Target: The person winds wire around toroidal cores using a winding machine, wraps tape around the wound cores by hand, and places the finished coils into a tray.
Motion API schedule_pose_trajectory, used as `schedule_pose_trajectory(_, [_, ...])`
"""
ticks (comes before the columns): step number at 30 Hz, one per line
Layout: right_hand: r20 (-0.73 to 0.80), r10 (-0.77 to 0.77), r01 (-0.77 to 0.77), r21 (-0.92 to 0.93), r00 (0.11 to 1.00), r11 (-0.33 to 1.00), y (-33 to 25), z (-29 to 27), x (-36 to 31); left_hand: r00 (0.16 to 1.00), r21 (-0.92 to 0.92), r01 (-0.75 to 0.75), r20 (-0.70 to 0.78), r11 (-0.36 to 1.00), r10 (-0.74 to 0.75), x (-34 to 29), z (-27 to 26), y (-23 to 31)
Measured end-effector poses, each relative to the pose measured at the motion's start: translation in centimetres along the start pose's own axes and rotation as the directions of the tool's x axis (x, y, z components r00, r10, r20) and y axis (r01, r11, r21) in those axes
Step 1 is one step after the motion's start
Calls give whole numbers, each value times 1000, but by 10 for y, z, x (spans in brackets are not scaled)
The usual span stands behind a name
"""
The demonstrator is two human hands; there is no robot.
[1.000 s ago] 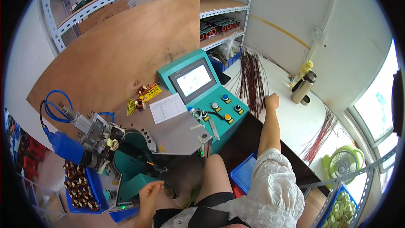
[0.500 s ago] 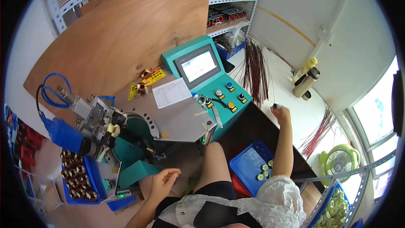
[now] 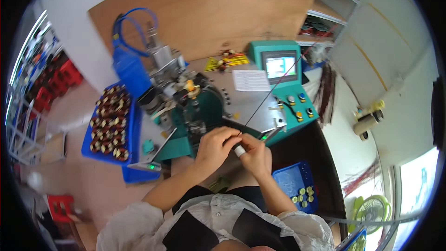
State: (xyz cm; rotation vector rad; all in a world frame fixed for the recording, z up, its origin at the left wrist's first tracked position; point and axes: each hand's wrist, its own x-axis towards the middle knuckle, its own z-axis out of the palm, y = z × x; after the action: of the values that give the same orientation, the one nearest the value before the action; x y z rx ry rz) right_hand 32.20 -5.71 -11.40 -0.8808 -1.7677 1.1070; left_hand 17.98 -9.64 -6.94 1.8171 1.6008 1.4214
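My left hand (image 3: 214,148) and my right hand (image 3: 255,159) meet in front of the winding machine (image 3: 204,109), above my lap. Fingertips of both hands are pinched together on the lower end of a long, thin dark-red wire (image 3: 262,104). From there the wire slants up to the right, crossing in front of the machine's screen. A white sleeve-like piece (image 3: 239,151) shows at my right hand's fingers; whether it is a finger cover or a held part I cannot tell. The exact wire end is hidden between the fingers.
Left of the machine, a blue tray (image 3: 87,146) holds rows of copper-wound coils. A blue bin (image 3: 285,182) with several pale round parts sits right of my lap. The teal control panel (image 3: 299,104), a wire bundle (image 3: 326,95), a flask (image 3: 367,124) and a green fan (image 3: 371,214) stand to the right.
My right hand has come from the white table on the right to the middle, bringing a wire. My left hand has risen to meet it. The view has swung left.
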Motion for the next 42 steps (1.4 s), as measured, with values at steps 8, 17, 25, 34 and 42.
schedule_pose_trajectory(8, [64, -402, 393, 116, 913, 912, -120, 18, 106, 994, 109, 76, -92, 991, -66, 35, -103, 2])
schedule_pose_trajectory(17, [105, -559, 545, 135, 822, 827, -155, 54, 167, 990, 29, 129, -65, 991, -127, 72, -141, -7])
schedule_pose_trajectory(25, [133, -557, 542, 133, 820, 830, -152, 56, 164, 987, 42, 122, -113, 992, -116, 65, -137, -10])
schedule_pose_trajectory(34, [164, -615, 607, 101, 771, 788, -158, 58, 163, 985, 32, 71, -159, 997, -65, 63, -135, -18])
schedule_pose_trajectory(42, [266, -621, 658, -75, 737, 749, -167, 60, 160, 963, 32, 43, -266, 999, -33, 62, -132, -28])
